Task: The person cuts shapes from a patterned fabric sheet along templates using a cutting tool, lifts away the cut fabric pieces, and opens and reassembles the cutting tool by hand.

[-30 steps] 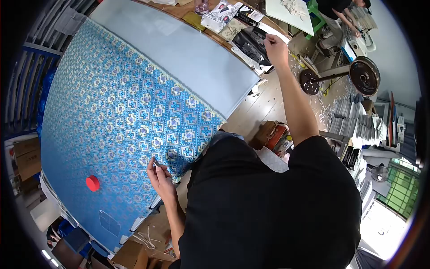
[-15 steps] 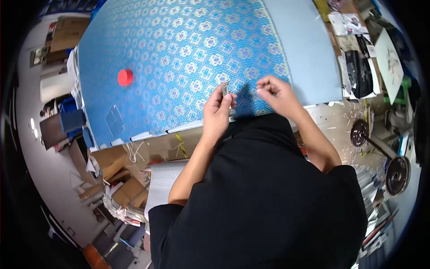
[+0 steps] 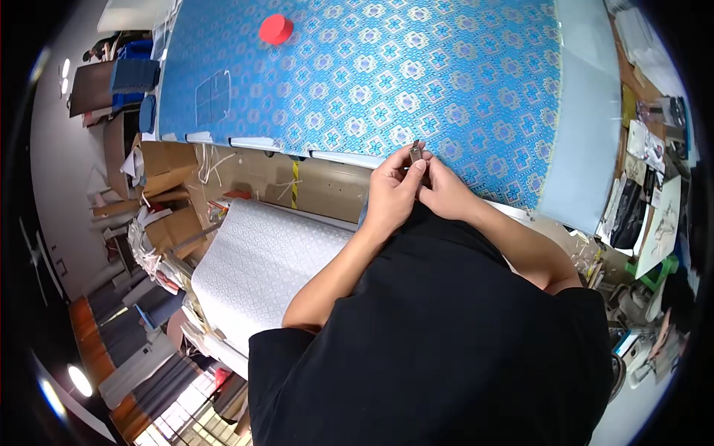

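My left hand [image 3: 394, 189] is closed round a small grey metal tool [image 3: 416, 154], thumb along its side; its exact kind is too small to tell. My right hand [image 3: 445, 192] meets the left one at the tool, fingers bent and closed, and what they pinch is hidden. Both hands are close to my body at the near edge of the table, over the blue patterned fabric [image 3: 461, 82]. Farther off on the fabric lies a red round object [image 3: 276, 30]. A clear square plate or outline [image 3: 213, 100] lies toward the left end.
A pale grey strip [image 3: 584, 111] borders the fabric on the right. Below the table's edge, at left, is a white patterned roll [image 3: 260, 260]. Cardboard boxes [image 3: 167, 167] stand beyond it. Bags and papers crowd a side bench [image 3: 632, 178] at right.
My right hand has come in from the right to join my left hand at the metal tool. The view has turned and shifted, showing more of the white roll.
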{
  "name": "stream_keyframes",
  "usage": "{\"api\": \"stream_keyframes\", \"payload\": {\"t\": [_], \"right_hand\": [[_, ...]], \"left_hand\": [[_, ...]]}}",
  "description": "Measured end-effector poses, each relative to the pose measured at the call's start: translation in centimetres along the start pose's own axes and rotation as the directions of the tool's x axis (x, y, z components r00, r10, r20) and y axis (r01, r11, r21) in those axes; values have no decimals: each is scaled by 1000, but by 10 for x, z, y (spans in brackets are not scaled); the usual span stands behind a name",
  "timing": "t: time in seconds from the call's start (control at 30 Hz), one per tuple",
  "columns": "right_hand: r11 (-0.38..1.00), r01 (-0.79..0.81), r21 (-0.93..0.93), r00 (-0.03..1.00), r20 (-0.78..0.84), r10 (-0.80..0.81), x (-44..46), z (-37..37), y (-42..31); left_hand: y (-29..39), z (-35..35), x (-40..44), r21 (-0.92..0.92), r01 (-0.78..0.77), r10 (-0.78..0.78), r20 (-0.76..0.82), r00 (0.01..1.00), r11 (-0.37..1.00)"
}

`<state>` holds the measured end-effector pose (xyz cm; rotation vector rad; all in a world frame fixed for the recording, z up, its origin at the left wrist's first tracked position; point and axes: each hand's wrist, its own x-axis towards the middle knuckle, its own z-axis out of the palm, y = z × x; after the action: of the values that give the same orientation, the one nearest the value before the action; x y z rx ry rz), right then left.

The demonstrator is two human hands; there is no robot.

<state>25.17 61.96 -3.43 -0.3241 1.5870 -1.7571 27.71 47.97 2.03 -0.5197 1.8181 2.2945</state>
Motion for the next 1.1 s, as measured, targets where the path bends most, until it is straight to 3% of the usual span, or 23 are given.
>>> {"api": "stream_keyframes", "payload": {"t": [0.13, 0.2, 0.23, 0.3, 0.33, 0.43, 0.5, 0.6, 0.67, 0.77, 0.8, 0.87, 0.93, 1.0, 1.1], "right_hand": [[999, 24, 43, 999, -48, -22, 25, 31, 6], [969, 11, -248, 997, -66, -28, 37, 40, -8], [980, 71, -186, 982, -158, -101, 43, 49, -16], [930, 44, -364, 926, -335, -175, 61, 52, -3], [941, 41, -335, 891, -413, -186, 73, 52, 7], [935, -69, -349, 794, -586, -160, 94, 51, -1], [862, -28, -507, 691, -633, -350, 110, 40, 28], [806, -166, -568, 643, -682, -348, 118, 48, 33], [754, -237, -613, 621, -692, -368, 120, 57, 31], [747, -256, -614, 565, -722, -400, 120, 61, 31], [738, -243, -629, 545, -718, -433, 120, 62, 33], [741, -287, -606, 542, -741, -396, 121, 64, 32], [743, -277, -610, 535, -740, -408, 121, 67, 27], [726, -334, -601, 562, -745, -358, 121, 66, 26], [726, -308, -615, 569, -731, -377, 120, 67, 23]], "left_hand": [[-5, -51, -10, 151, -51, 52, -6, 999, 987], [-8, -78, -11, 95, -69, 71, -11, 997, 993], [-10, -94, -12, 86, -73, 73, 0, 997, 994], [-6, -128, -9, 125, -29, 33, -33, 999, 992], [-4, -146, -9, 101, -25, 29, -39, 999, 995], [4, -212, 3, 273, -128, 149, -57, 987, 953], [26, -264, 19, 572, -221, 282, -18, 959, 790], [56, -359, 68, 861, -246, 428, 37, 903, 445], [73, -424, 115, 933, -215, 479, 53, 876, 290], [93, -492, 181, 995, -16, 437, -30, 899, 101], [96, -503, 194, 998, 52, 402, -66, 913, 45], [94, -511, 214, 982, 171, 297, -187, 936, 78], [75, -506, 220, 980, 175, 265, -196, 944, 99], [65, -482, 207, 977, 201, 347, -215, 913, 75], [49, -442, 169, 989, 140, 341, -147, 928, 47]]}}
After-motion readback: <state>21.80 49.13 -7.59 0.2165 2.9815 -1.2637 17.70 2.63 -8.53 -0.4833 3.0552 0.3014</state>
